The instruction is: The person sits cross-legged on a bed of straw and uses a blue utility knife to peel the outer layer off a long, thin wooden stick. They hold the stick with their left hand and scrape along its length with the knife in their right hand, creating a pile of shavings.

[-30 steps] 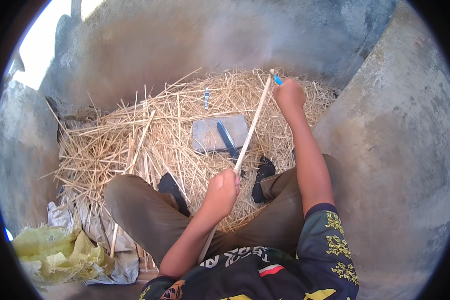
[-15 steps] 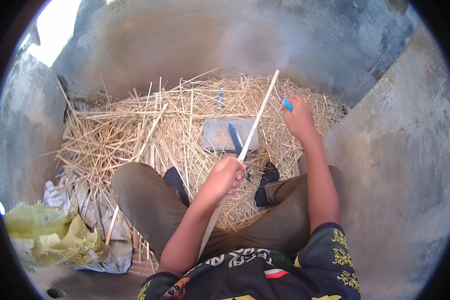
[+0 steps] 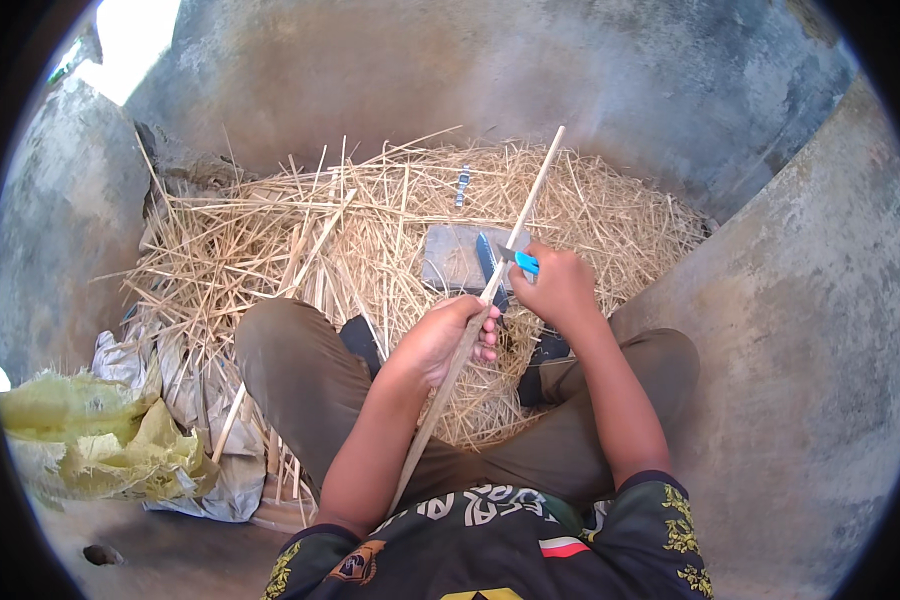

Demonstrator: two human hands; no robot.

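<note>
Right hand pulled back near along the stick since a second ago — now just beyond the left hand. Right fingers clenched on a blue-handled knife, blade against the stick; left fingers wrapped round the stick mid-length. Straw underneath, grey stone far side. Risk — blade slipping toward the left fingers, they're close.
</note>
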